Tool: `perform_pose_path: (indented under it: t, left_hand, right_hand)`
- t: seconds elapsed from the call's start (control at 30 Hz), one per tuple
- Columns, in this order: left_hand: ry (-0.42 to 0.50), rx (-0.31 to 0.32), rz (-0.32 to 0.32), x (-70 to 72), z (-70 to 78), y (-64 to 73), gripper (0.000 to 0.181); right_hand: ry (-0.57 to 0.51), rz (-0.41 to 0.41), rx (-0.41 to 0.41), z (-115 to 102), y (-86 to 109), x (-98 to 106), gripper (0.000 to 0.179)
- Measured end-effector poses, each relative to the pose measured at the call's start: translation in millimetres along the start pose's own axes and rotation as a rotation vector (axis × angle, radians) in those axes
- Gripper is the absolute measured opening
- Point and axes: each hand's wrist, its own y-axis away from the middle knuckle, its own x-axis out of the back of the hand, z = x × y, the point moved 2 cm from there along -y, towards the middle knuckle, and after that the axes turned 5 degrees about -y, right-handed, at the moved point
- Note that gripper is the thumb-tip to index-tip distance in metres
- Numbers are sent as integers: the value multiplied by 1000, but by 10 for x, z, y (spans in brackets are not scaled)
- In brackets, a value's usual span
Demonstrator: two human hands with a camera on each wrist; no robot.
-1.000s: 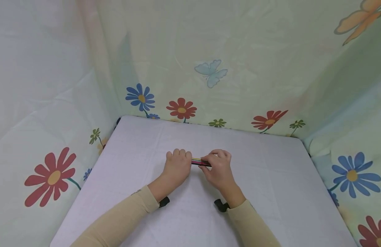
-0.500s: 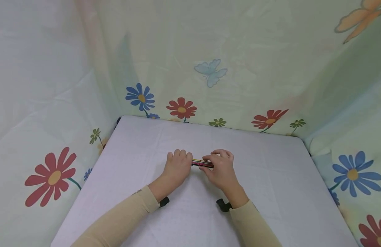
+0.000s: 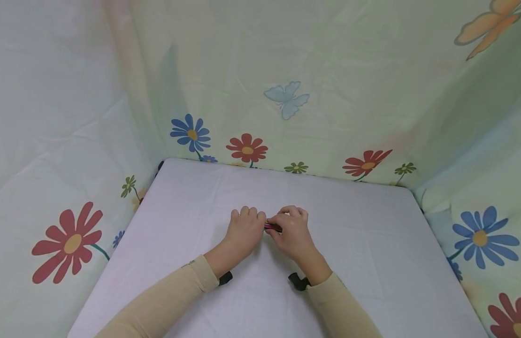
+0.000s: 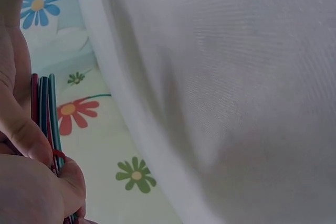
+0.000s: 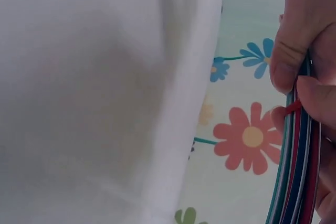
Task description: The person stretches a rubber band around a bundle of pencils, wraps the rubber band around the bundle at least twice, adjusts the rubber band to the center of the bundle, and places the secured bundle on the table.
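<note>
A bundle of slim colored pencils (image 3: 274,227) lies crosswise between my two hands, above the white table. My left hand (image 3: 245,233) grips its left part, and the fingers cover that end. Close beside it, my right hand (image 3: 294,233) pinches the bundle between thumb and fingers. The right wrist view shows green, red and dark blue pencils (image 5: 296,166) running past the hand. A thin red band (image 5: 293,107) circles them where the fingertips of both hands meet. This red band (image 4: 58,153) also shows in the left wrist view, near the left thumb.
The table (image 3: 349,225) has a white cover. Flower-printed curtains (image 3: 328,70) stand along its back and both sides. Black wrist-worn devices (image 3: 299,281) sit under the sleeves.
My right hand shifted slightly right along the pencils, then left toward my left hand. Less of the bundle shows between them now. My left hand has moved very little.
</note>
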Motion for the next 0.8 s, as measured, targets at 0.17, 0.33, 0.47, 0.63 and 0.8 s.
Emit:
perform_pose_path:
  t: [0.17, 0.33, 0.47, 0.63, 0.8]
  left_hand:
    - [-1, 18, 5, -28, 9, 13, 20]
    - [1, 29, 44, -17, -18, 0, 19]
    - [8, 30, 49, 5, -39, -8, 20]
    - [17, 30, 57, 28, -49, -10, 21]
    - [28, 30, 35, 51, -66, -16, 18]
  right_hand:
    - [59, 5, -54, -13, 4, 14, 37]
    - [54, 100, -13, 69, 74, 48, 38]
    - [40, 132, 79, 107, 104, 38, 33]
    - [-6, 111, 76, 128, 108, 15, 33]
    - [-71, 77, 20, 158, 117, 3, 42]
